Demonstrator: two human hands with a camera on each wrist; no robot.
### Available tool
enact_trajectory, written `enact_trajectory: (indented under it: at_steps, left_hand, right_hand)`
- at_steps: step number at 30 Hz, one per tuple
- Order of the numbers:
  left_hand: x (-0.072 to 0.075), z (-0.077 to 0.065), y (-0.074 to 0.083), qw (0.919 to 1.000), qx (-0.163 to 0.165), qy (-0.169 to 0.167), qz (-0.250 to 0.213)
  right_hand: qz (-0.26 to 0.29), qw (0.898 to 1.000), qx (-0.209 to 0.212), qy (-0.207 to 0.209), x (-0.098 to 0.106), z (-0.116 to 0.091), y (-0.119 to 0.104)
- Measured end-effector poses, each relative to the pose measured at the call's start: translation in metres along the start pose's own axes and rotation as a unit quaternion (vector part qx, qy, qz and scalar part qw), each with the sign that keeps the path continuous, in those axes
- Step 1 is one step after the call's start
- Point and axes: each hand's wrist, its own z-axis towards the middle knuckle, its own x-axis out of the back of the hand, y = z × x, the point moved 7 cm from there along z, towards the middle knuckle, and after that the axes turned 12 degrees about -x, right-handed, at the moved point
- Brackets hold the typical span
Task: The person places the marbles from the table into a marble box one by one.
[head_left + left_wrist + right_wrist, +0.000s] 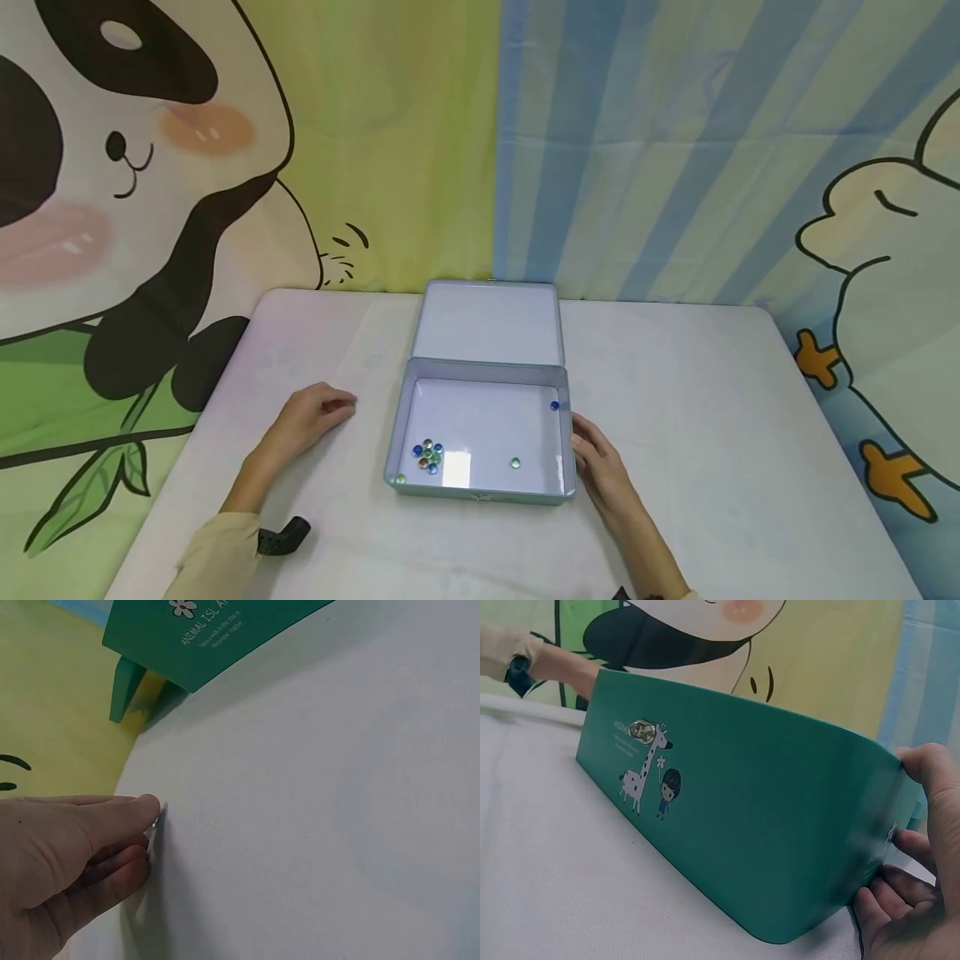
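Observation:
A shallow green metal box (480, 497) stands on the table with its hinged lid (487, 323) laid back. Inside, several glass marbles (427, 450) cluster at the front left. A green marble (515, 462) lies apart toward the front right, a blue marble (555, 406) by the right wall, and another marble (401, 478) in the front left corner. Left of the box, my left hand (311, 417) pinches a small shiny marble (156, 822), mostly hidden by the fingertips. My right hand (603, 467) rests its thumb at the rim and relaxed fingers against the box's outer right wall.
A white cloth covers the table (712, 417). Behind it hangs a printed curtain (405, 150) with cartoon animals. A metal clasp (643, 732) sits on the box's front wall. A black strap (283, 537) sticks out at my left wrist.

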Motion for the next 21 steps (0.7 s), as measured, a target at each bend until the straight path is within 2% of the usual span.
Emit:
enact_trajectory:
  at_steps: [4, 16, 21]
  left_hand:
    - [-0.0005, 0.0029, 0.0055, 0.9999, -0.011, -0.001, 0.012]
    - [-0.0037, 0.0027, 0.0034, 0.9997, 0.013, -0.013, 0.018]
    - [-0.0026, 0.0023, 0.0081, 0.9993, -0.002, -0.034, 0.017]
  right_hand:
    - [0.002, 1.0, 0.003, -0.002, -0.0002, -0.0001, -0.0001]
    - [0.004, 1.0, -0.003, -0.008, -0.0016, -0.0007, -0.0011]
    - [0.003, 1.0, -0.001, -0.005, -0.0014, -0.0005, -0.0004]
